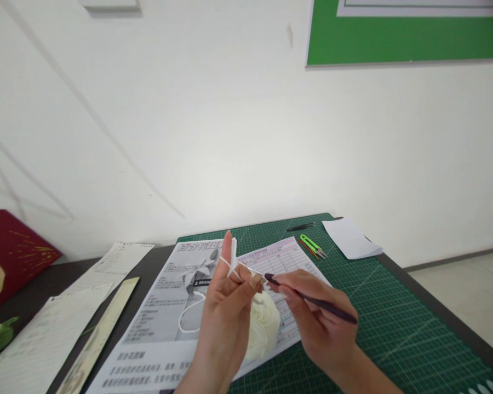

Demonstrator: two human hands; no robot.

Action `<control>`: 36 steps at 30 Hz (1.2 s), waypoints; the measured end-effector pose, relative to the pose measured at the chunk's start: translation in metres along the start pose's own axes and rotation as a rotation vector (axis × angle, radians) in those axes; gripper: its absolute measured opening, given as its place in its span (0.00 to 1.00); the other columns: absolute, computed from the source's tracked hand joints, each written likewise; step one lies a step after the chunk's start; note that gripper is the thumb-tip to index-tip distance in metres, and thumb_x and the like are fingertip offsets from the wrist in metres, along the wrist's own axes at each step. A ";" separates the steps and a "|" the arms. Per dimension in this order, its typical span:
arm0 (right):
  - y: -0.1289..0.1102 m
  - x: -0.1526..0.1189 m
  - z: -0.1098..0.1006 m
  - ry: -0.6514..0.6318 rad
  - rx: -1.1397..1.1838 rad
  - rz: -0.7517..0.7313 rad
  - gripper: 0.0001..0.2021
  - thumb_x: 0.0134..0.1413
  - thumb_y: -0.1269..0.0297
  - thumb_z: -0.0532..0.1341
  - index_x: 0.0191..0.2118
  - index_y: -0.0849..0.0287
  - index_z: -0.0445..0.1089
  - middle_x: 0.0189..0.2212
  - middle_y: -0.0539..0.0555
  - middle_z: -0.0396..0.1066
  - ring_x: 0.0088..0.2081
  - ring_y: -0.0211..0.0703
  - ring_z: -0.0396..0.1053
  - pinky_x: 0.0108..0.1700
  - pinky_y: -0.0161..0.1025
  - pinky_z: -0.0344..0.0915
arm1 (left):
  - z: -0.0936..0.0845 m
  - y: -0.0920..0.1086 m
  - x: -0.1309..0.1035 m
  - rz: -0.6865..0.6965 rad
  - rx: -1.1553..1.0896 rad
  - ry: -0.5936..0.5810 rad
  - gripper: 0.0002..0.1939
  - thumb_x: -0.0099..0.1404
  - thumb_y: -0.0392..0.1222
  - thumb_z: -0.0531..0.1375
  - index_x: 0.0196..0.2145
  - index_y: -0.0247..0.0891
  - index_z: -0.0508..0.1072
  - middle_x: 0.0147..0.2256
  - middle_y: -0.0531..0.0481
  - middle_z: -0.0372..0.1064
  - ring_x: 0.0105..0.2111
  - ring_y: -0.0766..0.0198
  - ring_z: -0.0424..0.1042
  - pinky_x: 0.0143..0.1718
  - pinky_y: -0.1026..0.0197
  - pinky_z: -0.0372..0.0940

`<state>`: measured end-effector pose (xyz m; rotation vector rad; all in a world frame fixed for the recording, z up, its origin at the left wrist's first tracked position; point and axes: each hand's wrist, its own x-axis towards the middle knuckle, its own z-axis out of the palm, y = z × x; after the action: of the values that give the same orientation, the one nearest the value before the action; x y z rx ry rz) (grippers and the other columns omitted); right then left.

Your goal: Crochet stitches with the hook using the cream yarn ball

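Note:
A crochet hook (328, 306) with a dark purple handle lies across my right hand (324, 317), whose fingers are closed around it like a pen. Its thin metal end points left, to the fingertips of my left hand (230, 301). There the left thumb and fingers pinch white yarn (225, 261), with the index finger raised and the yarn looped round it. Any small stitches at the pinch are too fine to make out. A loose strand curves over the printed sheet on the left. Behind both hands sits a cream yarn ball (265, 325), partly covered by my left hand.
Printed sheets (148, 334) lie on a green cutting mat (378, 306). Green thread snips (310, 244), black tweezers (301, 226) and white paper (349, 238) are behind on the right. A ruler (102, 334), handwritten pages (53, 328) and a red item (16, 257) are at left.

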<state>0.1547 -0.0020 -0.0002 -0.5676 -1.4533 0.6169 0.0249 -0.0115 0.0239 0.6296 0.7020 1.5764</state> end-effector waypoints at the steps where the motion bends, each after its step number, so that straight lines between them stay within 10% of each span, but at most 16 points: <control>1: 0.000 -0.002 -0.001 -0.069 -0.043 -0.094 0.24 0.48 0.83 0.61 0.48 0.51 0.73 0.37 0.56 0.79 0.35 0.47 0.76 0.36 0.43 0.73 | -0.001 0.001 0.001 -0.032 -0.024 -0.004 0.43 0.55 0.28 0.64 0.63 0.52 0.54 0.24 0.57 0.68 0.27 0.70 0.67 0.35 0.66 0.63; 6: 0.002 -0.006 -0.004 -0.172 -0.091 -0.249 0.28 0.45 0.86 0.60 0.53 0.56 0.71 0.41 0.60 0.77 0.40 0.50 0.74 0.40 0.46 0.72 | -0.007 0.007 0.004 -0.126 -0.069 -0.067 0.44 0.53 0.27 0.65 0.63 0.47 0.55 0.26 0.54 0.70 0.29 0.68 0.69 0.35 0.65 0.63; 17: 0.015 0.005 0.008 0.144 0.402 0.486 0.04 0.54 0.68 0.64 0.34 0.55 0.78 0.26 0.51 0.79 0.25 0.37 0.75 0.28 0.32 0.74 | -0.001 -0.001 0.002 0.036 0.164 0.015 0.46 0.54 0.28 0.65 0.65 0.51 0.50 0.23 0.59 0.64 0.24 0.71 0.63 0.30 0.68 0.61; 24: 0.013 -0.008 0.002 -0.166 -0.218 -0.337 0.23 0.53 0.81 0.57 0.54 0.60 0.68 0.41 0.63 0.76 0.41 0.50 0.74 0.40 0.45 0.74 | -0.004 -0.001 0.006 -0.034 0.032 0.014 0.45 0.53 0.27 0.66 0.64 0.46 0.53 0.22 0.59 0.64 0.23 0.72 0.64 0.30 0.69 0.61; 27: 0.015 -0.009 -0.002 -0.241 -0.246 -0.465 0.24 0.54 0.80 0.55 0.57 0.63 0.65 0.44 0.66 0.74 0.45 0.53 0.72 0.42 0.48 0.73 | -0.008 0.007 0.008 -0.115 -0.034 -0.048 0.42 0.51 0.26 0.66 0.61 0.45 0.60 0.24 0.57 0.66 0.25 0.71 0.66 0.32 0.67 0.63; 36: 0.012 -0.002 0.009 0.034 0.433 0.227 0.10 0.53 0.74 0.63 0.38 0.52 0.78 0.33 0.51 0.78 0.32 0.39 0.75 0.33 0.34 0.74 | -0.011 0.019 0.006 -0.192 -0.061 -0.187 0.35 0.53 0.26 0.65 0.56 0.48 0.67 0.26 0.54 0.68 0.25 0.70 0.66 0.32 0.66 0.61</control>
<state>0.1448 0.0049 -0.0099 -0.3994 -1.1822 1.0637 0.0033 -0.0083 0.0310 0.6357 0.5558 1.3374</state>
